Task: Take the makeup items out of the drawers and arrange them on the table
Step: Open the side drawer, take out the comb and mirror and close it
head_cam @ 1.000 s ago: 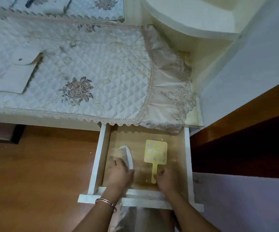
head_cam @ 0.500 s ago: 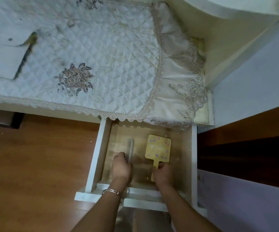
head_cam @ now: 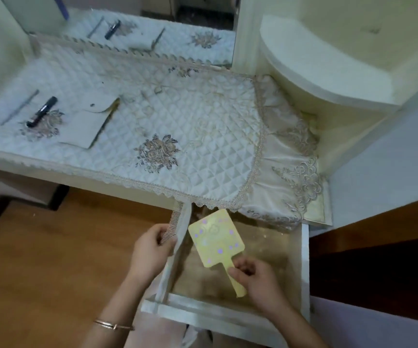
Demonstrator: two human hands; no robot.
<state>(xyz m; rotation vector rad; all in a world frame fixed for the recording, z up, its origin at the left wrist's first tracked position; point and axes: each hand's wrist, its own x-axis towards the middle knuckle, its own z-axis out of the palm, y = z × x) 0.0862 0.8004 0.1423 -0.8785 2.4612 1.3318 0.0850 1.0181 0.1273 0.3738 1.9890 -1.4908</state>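
Over the open drawer's [head_cam: 304, 262] left wall, the left hand [head_cam: 150, 252] is closed around a white comb [head_cam: 177, 222], teeth facing left. Just right of it, above the drawer's floor, the right hand [head_cam: 260, 282] pinches the handle of a yellow hand mirror [head_cam: 215, 238]

Both forearms reach forward from the bottom edge of the view, bare, the left wrist wearing a thin bangle [head_cam: 113, 325]. The left hand [head_cam: 150, 249] is raised with its back toward the camera, its grip closed, thumb and fingers pinching a comb [head_cam: 175, 222] near its lower end. The right hand [head_cam: 258, 280] sits lower and to the right, knuckles up, fingers curled, thumb and forefinger clamped on the handle of a yellow hand mirror [head_cam: 215, 238]. The hands are apart.
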